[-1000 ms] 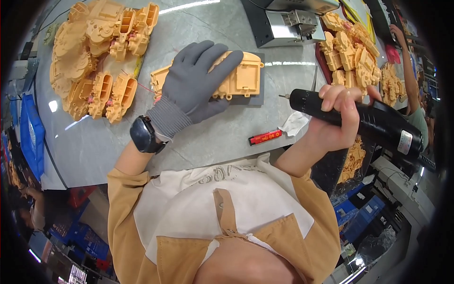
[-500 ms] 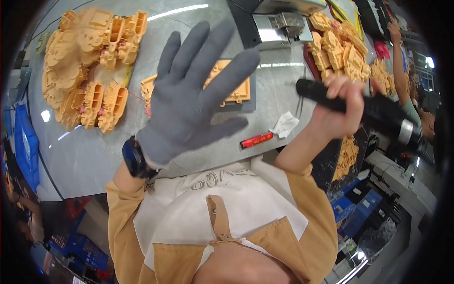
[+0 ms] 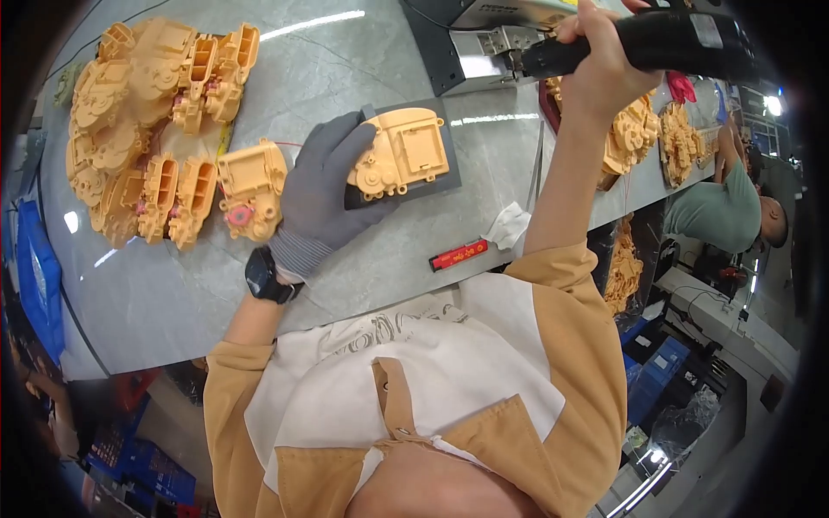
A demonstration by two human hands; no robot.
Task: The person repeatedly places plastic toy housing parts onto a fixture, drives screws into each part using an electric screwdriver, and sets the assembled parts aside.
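My left hand, in a grey glove, curls around the left side of an orange plastic housing. The housing lies on a dark block-like fixture, and the glove hides part of both. At upper right my bare right hand is wrapped around a black electric screwdriver. Its nose points left, at the metal head of a screw feeder; whether the tip touches is too small to tell. Just left of the glove lies another orange housing with a pink-red part in it.
Many orange housings are piled at the left of the grey table. More housings sit at the right. A red marker-like tube and crumpled white tissue lie near the front edge. A person in green is farther right.
My left hand has come down from above the table, fingers spread, to grip the housing. My right hand has carried the screwdriver up and away, its nose now at the screw feeder.
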